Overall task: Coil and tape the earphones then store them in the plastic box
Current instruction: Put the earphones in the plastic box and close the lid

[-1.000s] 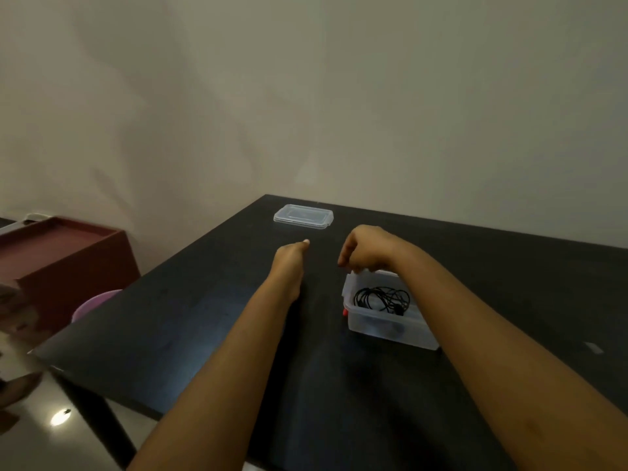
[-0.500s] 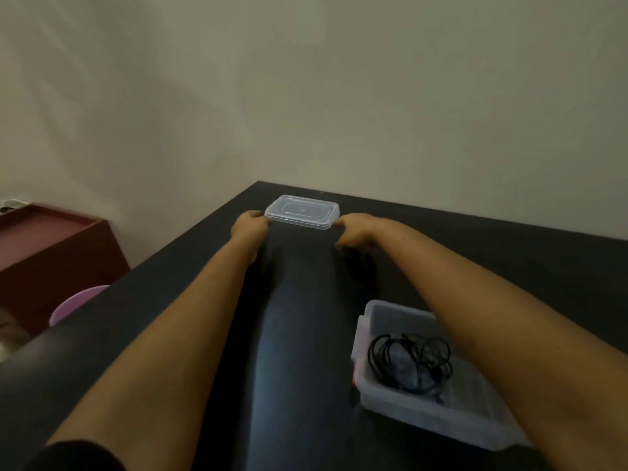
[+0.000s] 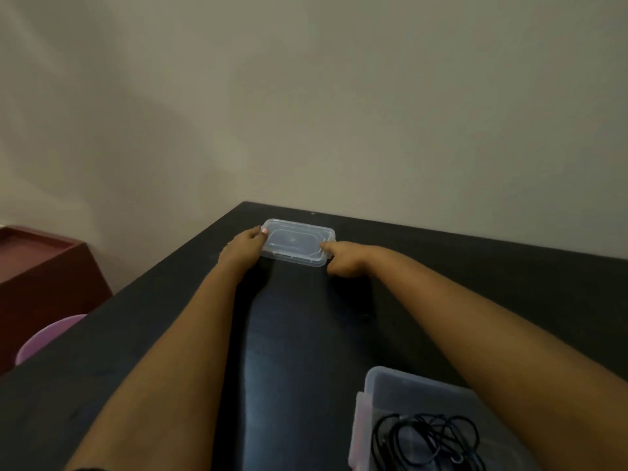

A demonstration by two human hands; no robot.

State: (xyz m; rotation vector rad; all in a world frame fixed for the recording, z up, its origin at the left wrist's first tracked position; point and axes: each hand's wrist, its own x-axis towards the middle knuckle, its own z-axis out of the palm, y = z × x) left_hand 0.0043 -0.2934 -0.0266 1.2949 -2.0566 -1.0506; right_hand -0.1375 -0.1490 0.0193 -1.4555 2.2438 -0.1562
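Dark table [image 3: 170, 351] fills lower frame; plastic box [image 3: 390, 392] at lower right already holds the coiled earphones [image 3: 428, 440]; at upper centre, left hand [image 3: 246, 246] and right hand [image 3: 343, 260], apart, pinch the lid [image 3: 295, 241] by opposite ends, likely so it lifts level for closing.

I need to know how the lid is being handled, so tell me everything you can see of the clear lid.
The lid is a clear, rectangular plastic piece with rounded corners, a raised rim and a recessed centre panel. It lies flat near the far corner of the black table, apart from the open box. The left hand touches its left end, thumb on the rim; the right hand meets its right corner. Whether it is lifted cannot be told.
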